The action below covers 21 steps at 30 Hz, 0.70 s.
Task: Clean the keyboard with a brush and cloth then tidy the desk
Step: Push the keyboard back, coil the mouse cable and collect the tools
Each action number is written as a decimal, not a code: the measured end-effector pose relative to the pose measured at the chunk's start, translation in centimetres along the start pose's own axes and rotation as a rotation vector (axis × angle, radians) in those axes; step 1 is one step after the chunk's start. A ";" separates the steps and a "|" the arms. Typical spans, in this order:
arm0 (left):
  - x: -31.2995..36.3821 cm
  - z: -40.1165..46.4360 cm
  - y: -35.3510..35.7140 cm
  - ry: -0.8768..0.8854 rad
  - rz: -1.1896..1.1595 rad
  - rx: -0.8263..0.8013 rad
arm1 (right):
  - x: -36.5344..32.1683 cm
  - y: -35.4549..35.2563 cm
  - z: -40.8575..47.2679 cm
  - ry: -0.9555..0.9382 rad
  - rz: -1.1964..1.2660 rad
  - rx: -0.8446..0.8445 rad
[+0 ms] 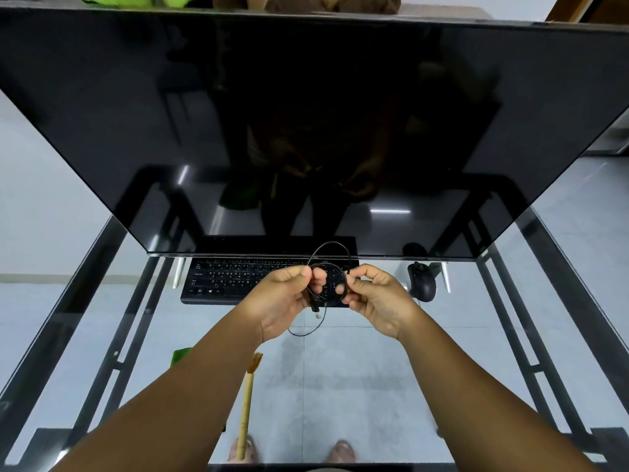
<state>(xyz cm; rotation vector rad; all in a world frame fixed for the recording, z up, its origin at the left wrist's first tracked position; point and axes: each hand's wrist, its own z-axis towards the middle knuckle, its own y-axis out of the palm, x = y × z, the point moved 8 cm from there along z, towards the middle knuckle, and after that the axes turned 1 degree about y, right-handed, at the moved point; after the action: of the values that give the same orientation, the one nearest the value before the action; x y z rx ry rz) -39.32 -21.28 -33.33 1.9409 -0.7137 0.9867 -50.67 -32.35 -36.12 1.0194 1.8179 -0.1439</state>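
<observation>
A thin black cable (pixel 332 267) is wound into small loops, held in the air above the keyboard's right end. My left hand (pixel 286 298) pinches the loops on their left side, and my right hand (pixel 374 298) pinches them on the right. The cable's plug end dangles below my left fingers, with a slack strand curving under it. The black keyboard (pixel 231 279) lies under the monitor's lower edge, its right part hidden by my hands. A wooden-handled brush (pixel 247 400) lies on the glass desk (pixel 340 386) under my left forearm. A green cloth (pixel 180 357) peeks out beside that forearm.
A large dark monitor (pixel 306 114) fills the upper view on two metal feet. A black mouse (pixel 422 281) sits right of the keyboard. The desk's black frame bars run along both sides. Bare feet show through the glass at the near edge.
</observation>
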 end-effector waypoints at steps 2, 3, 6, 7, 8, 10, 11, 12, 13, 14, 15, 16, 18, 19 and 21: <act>0.2 -0.1 -0.2 0.020 0.034 -0.003 | -0.3 0.2 -0.1 -0.008 -0.037 -0.032; 0.3 -0.1 -0.3 0.023 0.045 0.005 | -0.5 0.3 -0.1 -0.011 -0.065 -0.050; 0.6 -0.1 -0.9 0.016 0.096 0.041 | -0.9 0.4 -0.2 -0.008 -0.145 -0.087; 0.7 0.0 -1.0 0.016 0.139 0.043 | -1.0 0.4 -0.3 -0.002 -0.163 -0.094; 0.8 0.0 -1.1 0.012 0.211 0.051 | -1.1 0.4 -0.2 0.001 -0.178 -0.100; 1.0 0.0 -1.6 -0.010 0.374 0.093 | -1.2 0.5 -0.1 0.000 -0.186 -0.111; 1.1 0.0 -1.7 -0.016 0.422 0.118 | -1.2 0.5 -0.1 -0.004 -0.177 -0.116; 1.3 0.0 -1.9 -0.017 0.441 0.135 | -1.3 0.6 -0.1 -0.011 -0.169 -0.122; 1.4 0.0 -2.0 -0.020 0.441 0.144 | -1.4 0.8 -0.1 -0.022 -0.175 -0.127; 1.5 0.0 -2.0 -0.028 0.433 0.149 | -1.5 0.9 0.0 -0.035 -0.197 -0.125; 1.5 0.0 -2.0 -0.040 0.419 0.149 | -1.6 0.9 0.0 -0.048 -0.231 -0.111; 1.5 0.0 -2.0 -0.052 0.404 0.145 | -1.7 0.8 0.1 -0.064 -0.266 -0.087; 1.5 0.1 -1.9 -0.071 0.382 0.144 | -1.9 0.6 0.3 -0.098 -0.314 -0.045; 1.6 0.1 -1.8 -0.078 0.377 0.137 | -1.9 0.4 0.3 -0.113 -0.332 -0.031; 1.6 0.1 -1.7 -0.096 0.391 0.114 | -2.3 0.4 0.2 -0.144 -0.341 -0.015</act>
<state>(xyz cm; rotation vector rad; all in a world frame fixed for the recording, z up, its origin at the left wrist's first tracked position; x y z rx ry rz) -37.14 -20.71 -32.72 1.9994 -1.1448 1.1937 -49.91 -33.55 -34.26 0.6633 1.8431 -0.4002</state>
